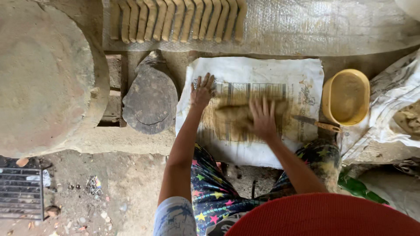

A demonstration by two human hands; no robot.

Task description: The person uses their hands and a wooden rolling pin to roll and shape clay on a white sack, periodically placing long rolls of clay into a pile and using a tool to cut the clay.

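Note:
A long lump of brown clay [234, 114] lies on a white printed sack sheet [306, 78] spread over the work ledge. My right hand [263, 118] presses flat on the clay's right part, fingers spread and blurred by motion. My left hand [202, 91] rests flat on the sheet near its left edge, fingers apart, holding nothing. A small knife with a wooden handle [318, 124] lies on the sheet to the right of the clay.
A yellow oval bowl of muddy water [346, 97] stands right of the sheet. Several shaped clay strips [175, 19] lean in a row at the back. A round stone slab [151, 98] and a large round wheel [43, 74] are on the left. Bagged clay [409, 118] sits far right.

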